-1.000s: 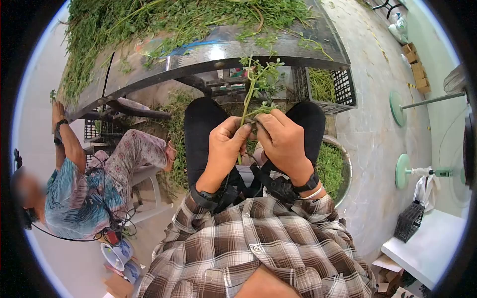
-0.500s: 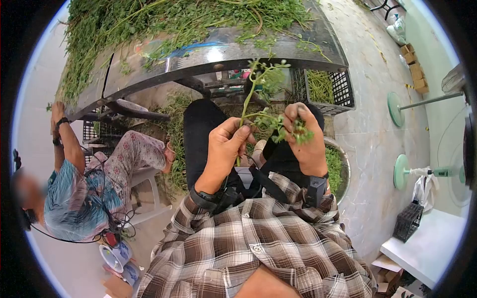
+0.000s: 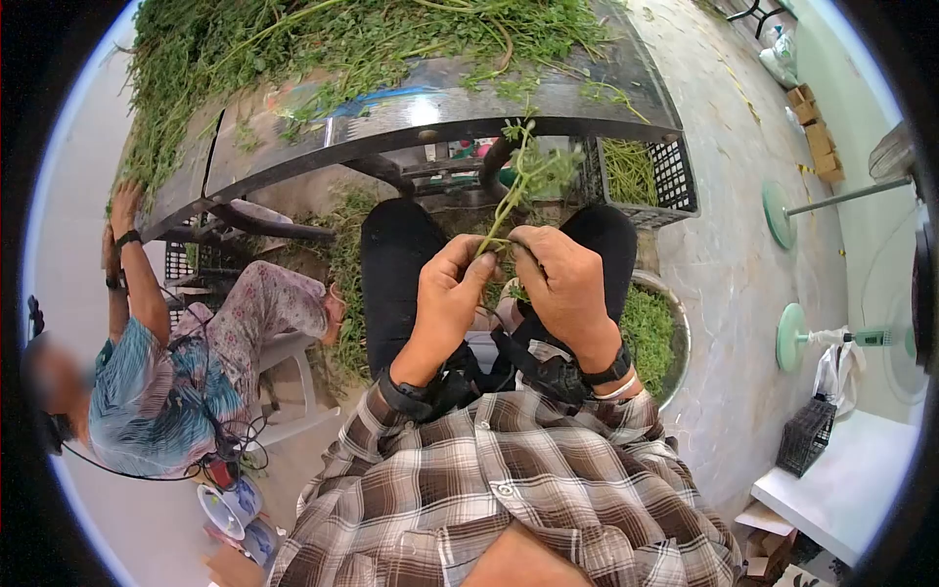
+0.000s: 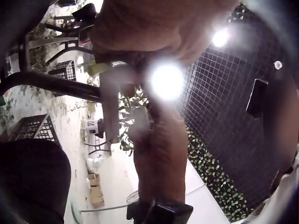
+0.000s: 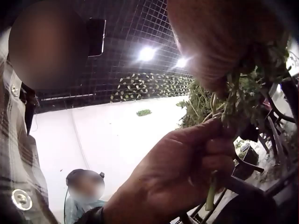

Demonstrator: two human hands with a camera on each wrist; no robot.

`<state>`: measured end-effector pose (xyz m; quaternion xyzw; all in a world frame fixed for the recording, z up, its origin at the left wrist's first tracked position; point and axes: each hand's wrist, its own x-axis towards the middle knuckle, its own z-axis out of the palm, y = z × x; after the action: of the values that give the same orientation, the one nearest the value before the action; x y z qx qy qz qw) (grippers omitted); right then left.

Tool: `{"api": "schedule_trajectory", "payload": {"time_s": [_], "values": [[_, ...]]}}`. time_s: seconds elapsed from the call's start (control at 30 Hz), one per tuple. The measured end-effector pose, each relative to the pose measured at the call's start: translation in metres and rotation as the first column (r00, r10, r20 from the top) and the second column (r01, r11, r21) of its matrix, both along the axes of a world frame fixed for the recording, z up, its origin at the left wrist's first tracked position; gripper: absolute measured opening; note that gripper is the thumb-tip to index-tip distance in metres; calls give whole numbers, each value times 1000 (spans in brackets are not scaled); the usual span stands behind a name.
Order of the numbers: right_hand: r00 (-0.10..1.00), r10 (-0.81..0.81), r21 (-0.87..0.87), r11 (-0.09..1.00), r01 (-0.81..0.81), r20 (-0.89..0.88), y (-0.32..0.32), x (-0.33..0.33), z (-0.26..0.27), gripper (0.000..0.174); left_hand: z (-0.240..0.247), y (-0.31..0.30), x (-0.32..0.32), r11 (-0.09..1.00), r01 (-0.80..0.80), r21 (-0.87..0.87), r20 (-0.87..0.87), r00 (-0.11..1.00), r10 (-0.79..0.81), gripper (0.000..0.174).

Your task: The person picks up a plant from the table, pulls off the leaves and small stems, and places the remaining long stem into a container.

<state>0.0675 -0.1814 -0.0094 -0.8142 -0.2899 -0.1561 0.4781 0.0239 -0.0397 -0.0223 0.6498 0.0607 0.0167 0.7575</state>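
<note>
A leafy green stem (image 3: pixel 509 201) stands upright above my lap, its top leaning right toward the table edge. My left hand (image 3: pixel 445 298) pinches its lower part between thumb and curled fingers; the cut end (image 5: pixel 211 193) pokes out below that hand in the right wrist view. My right hand (image 3: pixel 567 289) is up against the left one, its thumb and fingertips pinching the stem at a side shoot. Small rounded leaves (image 5: pixel 243 93) hang under the right hand in the right wrist view. The back of the right hand partly hides its fingertips.
A dark table (image 3: pixel 430 108) ahead bears a heap of greens (image 3: pixel 372 34). Beneath its right end stands a black crate (image 3: pixel 680 176) holding stems. A round tub (image 3: pixel 685 338) of leafy tips sits by my right knee. Another person (image 3: pixel 161 391) sits at the left, hands at the table.
My right hand moved away to the right with leafy sprigs, then came back to the stem beside my left hand. The stem now tilts further right. The left hand kept its grip.
</note>
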Motion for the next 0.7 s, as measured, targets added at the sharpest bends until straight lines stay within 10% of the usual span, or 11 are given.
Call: {"api": "schedule_trajectory", "payload": {"time_s": [0.33, 0.43, 0.57, 0.7], "values": [[986, 27, 84, 996, -13, -165, 1, -5, -4, 11, 1, -2, -2, 996, -24, -81, -42, 999, 21, 20], [796, 43, 358, 907, 222, -604, -16, 1, -4, 10, 1, -5, -4, 998, 31, -63, -49, 998, -34, 22], [730, -184, 408, 728, 551, -658, -74, 17, -4, 12, 3, 2, -2, 995, -38, -97, -44, 998, 34, 23], [689, -676, -403, 725, 559, -261, -188, 0, -47, 17, -1, 10, 0, 956, 0, -294, -96, 995, -30, 20]]}}
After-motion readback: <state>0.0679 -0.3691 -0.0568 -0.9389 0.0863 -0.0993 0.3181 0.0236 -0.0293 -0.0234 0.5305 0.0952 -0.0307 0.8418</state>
